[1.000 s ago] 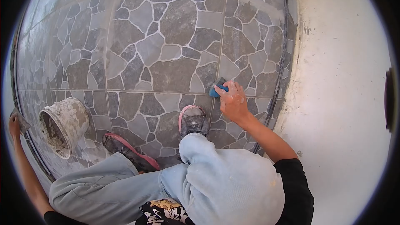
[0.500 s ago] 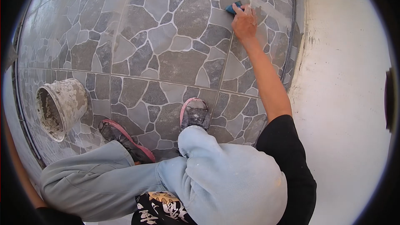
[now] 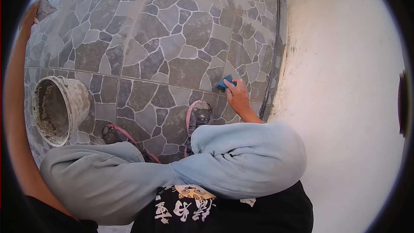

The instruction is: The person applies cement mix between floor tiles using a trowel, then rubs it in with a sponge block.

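My right hand [image 3: 238,97] is closed on a small blue pad [image 3: 227,83], pressed against the floor at a tile joint in front of my right shoe. Whether the pad is sponge or rubber I cannot make out. Far out at the upper left, my left hand [image 3: 28,18] grips a trowel with a flat grey blade [image 3: 45,9]. Its handle is mostly hidden in the fingers. Beneath both tools lies a stone-patterned tile floor [image 3: 189,71] with pale lines and straight joints. Grey smears mark some joints.
A mortar-crusted bucket [image 3: 79,103] with grey material inside is at the left, its mouth turned towards me. My shoes [image 3: 199,113] rest on the tiles below the middle. A white wall [image 3: 340,82] runs along the right, with a dark strip [image 3: 276,47] at its foot.
My right hand has drawn the blue pad back towards me, from the upper right to near my right shoe. My left hand with the trowel has come into view at the upper left.
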Demonstrator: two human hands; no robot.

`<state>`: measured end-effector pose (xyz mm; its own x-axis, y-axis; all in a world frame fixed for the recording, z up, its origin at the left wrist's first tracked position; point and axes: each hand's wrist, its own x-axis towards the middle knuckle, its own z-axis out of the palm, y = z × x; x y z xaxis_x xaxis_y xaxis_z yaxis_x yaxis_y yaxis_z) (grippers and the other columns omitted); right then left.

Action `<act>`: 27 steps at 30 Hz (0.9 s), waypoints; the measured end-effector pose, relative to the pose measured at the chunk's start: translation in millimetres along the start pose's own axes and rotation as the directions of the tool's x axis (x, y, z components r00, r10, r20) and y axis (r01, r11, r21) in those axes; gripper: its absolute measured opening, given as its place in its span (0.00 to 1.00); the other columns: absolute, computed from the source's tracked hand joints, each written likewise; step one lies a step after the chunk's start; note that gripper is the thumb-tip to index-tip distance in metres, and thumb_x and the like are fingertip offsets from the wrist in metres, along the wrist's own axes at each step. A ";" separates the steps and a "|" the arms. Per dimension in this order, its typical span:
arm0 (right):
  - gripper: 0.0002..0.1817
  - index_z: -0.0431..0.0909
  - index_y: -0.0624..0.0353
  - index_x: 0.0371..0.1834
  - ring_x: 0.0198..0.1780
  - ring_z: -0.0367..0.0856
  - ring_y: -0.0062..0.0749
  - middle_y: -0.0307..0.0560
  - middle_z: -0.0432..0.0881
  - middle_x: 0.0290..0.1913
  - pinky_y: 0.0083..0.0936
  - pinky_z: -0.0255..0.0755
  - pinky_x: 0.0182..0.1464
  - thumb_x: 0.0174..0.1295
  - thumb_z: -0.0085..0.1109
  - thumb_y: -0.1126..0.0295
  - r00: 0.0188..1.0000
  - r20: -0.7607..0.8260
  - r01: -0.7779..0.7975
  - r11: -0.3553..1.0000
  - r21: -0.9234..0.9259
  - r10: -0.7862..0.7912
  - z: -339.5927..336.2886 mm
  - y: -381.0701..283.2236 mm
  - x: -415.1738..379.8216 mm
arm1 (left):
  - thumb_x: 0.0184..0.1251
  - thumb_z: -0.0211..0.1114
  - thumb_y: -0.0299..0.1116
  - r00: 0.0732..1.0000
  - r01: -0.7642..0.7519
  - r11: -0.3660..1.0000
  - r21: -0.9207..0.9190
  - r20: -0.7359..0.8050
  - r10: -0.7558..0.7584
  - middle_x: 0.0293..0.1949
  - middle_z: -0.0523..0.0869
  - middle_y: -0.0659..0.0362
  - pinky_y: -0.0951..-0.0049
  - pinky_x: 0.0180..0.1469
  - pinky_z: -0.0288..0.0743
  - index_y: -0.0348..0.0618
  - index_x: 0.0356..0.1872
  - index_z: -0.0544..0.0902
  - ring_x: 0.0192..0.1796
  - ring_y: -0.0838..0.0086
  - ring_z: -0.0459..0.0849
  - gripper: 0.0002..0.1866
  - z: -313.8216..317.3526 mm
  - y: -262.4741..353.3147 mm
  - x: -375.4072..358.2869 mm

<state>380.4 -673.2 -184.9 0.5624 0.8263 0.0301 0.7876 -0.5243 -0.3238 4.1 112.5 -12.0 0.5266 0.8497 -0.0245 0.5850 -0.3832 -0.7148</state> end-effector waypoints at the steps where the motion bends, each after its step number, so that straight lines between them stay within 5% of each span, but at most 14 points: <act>1: 0.23 0.86 0.53 0.59 0.53 0.79 0.54 0.58 0.78 0.49 0.42 0.76 0.54 0.57 0.67 0.75 0.997 -0.047 0.060 0.996 -0.062 -0.063 18.5 10.9 16.6 | 0.75 0.62 0.37 1.000 -0.020 0.999 0.033 0.012 0.020 0.48 0.93 0.53 0.61 0.43 0.86 0.49 0.46 0.92 0.49 0.62 0.92 0.11 2.5 5.7 0.4; 5: 0.21 0.88 0.52 0.55 0.53 0.78 0.56 0.59 0.78 0.50 0.45 0.75 0.55 0.57 0.66 0.76 0.987 -0.121 0.076 0.967 -0.243 -0.108 32.9 10.3 30.2 | 0.76 0.62 0.36 0.997 -0.066 0.989 0.131 0.044 0.060 0.50 0.93 0.55 0.62 0.44 0.86 0.52 0.46 0.92 0.52 0.64 0.92 0.11 7.9 18.2 -6.4; 8: 0.20 0.88 0.52 0.54 0.53 0.78 0.56 0.58 0.79 0.50 0.47 0.74 0.55 0.56 0.64 0.77 0.986 0.067 0.161 0.972 -0.171 -0.151 23.9 0.4 -13.6 | 0.76 0.63 0.36 0.997 -0.068 0.985 0.161 0.032 0.063 0.51 0.93 0.56 0.62 0.45 0.86 0.53 0.47 0.92 0.53 0.64 0.92 0.10 8.0 4.9 -20.2; 14: 0.18 0.91 0.53 0.46 0.52 0.79 0.53 0.55 0.79 0.49 0.47 0.72 0.53 0.52 0.64 0.80 0.977 -0.078 0.174 0.954 -0.243 -0.198 27.2 4.4 29.6 | 0.76 0.63 0.36 0.997 -0.071 0.981 0.181 0.012 0.070 0.53 0.92 0.56 0.62 0.48 0.87 0.53 0.48 0.92 0.54 0.64 0.91 0.10 7.0 -5.1 -44.4; 17: 0.17 0.91 0.54 0.45 0.52 0.79 0.52 0.55 0.80 0.49 0.46 0.73 0.52 0.52 0.63 0.80 0.977 0.064 0.211 0.955 -0.209 -0.202 18.2 1.9 8.1 | 0.75 0.63 0.36 0.998 -0.070 0.979 0.193 0.022 0.067 0.54 0.92 0.57 0.62 0.49 0.87 0.54 0.48 0.92 0.55 0.64 0.91 0.10 8.4 -12.9 -52.9; 24: 0.18 0.91 0.54 0.46 0.51 0.80 0.52 0.55 0.80 0.47 0.44 0.74 0.50 0.52 0.63 0.80 0.969 -0.079 0.209 0.949 -0.236 -0.233 24.9 9.4 19.0 | 0.76 0.64 0.37 0.999 -0.037 0.971 0.236 0.040 0.028 0.55 0.91 0.60 0.63 0.51 0.88 0.55 0.49 0.92 0.56 0.65 0.91 0.10 10.7 -14.9 -49.2; 27: 0.17 0.91 0.54 0.45 0.51 0.79 0.52 0.55 0.81 0.46 0.45 0.75 0.51 0.52 0.63 0.79 0.968 0.059 0.250 0.955 -0.158 -0.243 16.7 10.5 8.8 | 0.76 0.64 0.38 0.997 -0.051 0.968 0.245 0.066 0.036 0.55 0.92 0.61 0.64 0.50 0.88 0.55 0.48 0.92 0.56 0.66 0.91 0.10 17.4 -18.6 -49.4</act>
<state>389.4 -668.0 -203.8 0.3382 0.9396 0.0519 0.9326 -0.3273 -0.1521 -43.6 84.0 -9.7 0.5055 0.8575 -0.0958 0.3884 -0.3253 -0.8622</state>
